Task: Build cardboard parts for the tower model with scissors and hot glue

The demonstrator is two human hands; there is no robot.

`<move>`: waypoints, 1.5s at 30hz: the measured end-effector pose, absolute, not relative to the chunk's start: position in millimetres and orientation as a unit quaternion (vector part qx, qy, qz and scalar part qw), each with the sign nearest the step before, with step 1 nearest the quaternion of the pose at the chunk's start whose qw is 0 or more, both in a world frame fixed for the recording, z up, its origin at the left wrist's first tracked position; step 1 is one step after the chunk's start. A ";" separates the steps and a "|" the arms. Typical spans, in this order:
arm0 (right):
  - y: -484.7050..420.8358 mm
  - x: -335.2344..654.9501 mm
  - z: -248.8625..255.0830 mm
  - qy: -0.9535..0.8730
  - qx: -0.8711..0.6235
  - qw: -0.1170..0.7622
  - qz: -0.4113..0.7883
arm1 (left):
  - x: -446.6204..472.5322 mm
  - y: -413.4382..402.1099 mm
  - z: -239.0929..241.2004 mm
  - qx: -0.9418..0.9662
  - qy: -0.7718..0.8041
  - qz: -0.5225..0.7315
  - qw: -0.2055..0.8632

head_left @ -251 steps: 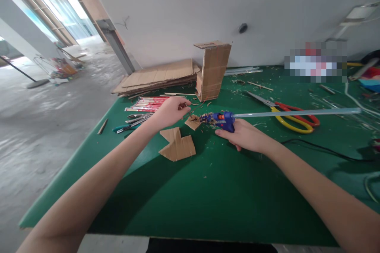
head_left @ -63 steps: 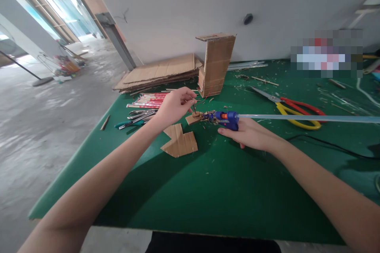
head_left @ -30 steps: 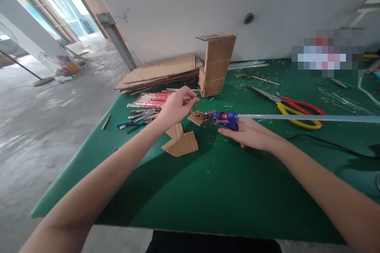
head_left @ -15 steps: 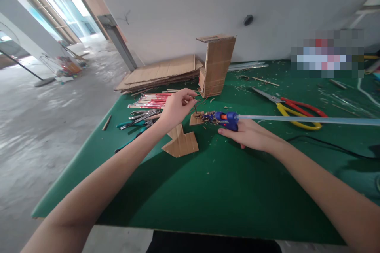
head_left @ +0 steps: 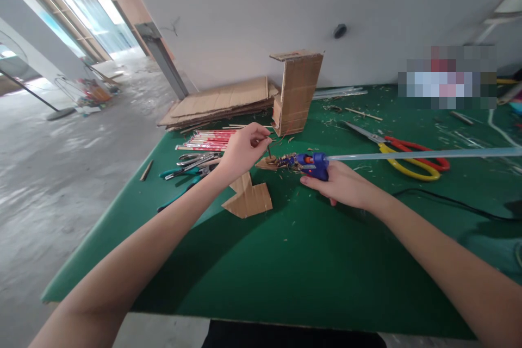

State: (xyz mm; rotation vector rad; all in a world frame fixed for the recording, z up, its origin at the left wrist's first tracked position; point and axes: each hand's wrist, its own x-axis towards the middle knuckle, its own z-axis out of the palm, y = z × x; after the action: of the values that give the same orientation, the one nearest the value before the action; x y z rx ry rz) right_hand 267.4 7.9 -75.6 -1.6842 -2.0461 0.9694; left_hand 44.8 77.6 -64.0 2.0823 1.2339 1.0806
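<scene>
My left hand [head_left: 244, 149] is closed in a pinch on a short thin stick [head_left: 269, 150], held upright. The lower end of the stick meets a small cardboard piece [head_left: 265, 165]. My right hand [head_left: 346, 184] is wrapped round the handle of a blue hot glue gun [head_left: 317, 166], its nozzle pointing left at the foot of the stick. Bits of debris cling around the nozzle, so the exact contact is hidden. From the back of the gun a long clear glue stick [head_left: 387, 156] runs off to the right. An angular cardboard cutout [head_left: 249, 201] lies just nearer to me.
Behind stands an upright cardboard structure [head_left: 299, 92], beside stacked cardboard sheets [head_left: 224, 99]. Pliers [head_left: 191, 166] and red-wrapped sticks [head_left: 207, 140] lie left. Scissors with red and yellow handles [head_left: 408, 160] and a black cord [head_left: 448, 205] are on the right of the green table [head_left: 261, 272].
The small cardboard piece under the stick has turned or tilted and looks narrower. The glue stick's far end has risen slightly. Both hands keep their grips almost in place.
</scene>
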 end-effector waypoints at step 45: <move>12.6 286.3 -79.1 -0.797 -0.531 0.281 -0.062 | 55.2 61.0 -49.3 0.671 0.455 0.443 0.383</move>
State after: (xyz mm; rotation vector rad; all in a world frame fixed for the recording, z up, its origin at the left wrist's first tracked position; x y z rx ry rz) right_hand 286.3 12.6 -79.1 -1.4228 -2.1374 -0.1649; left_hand 55.2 61.0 -49.3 1.7109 1.1606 1.1310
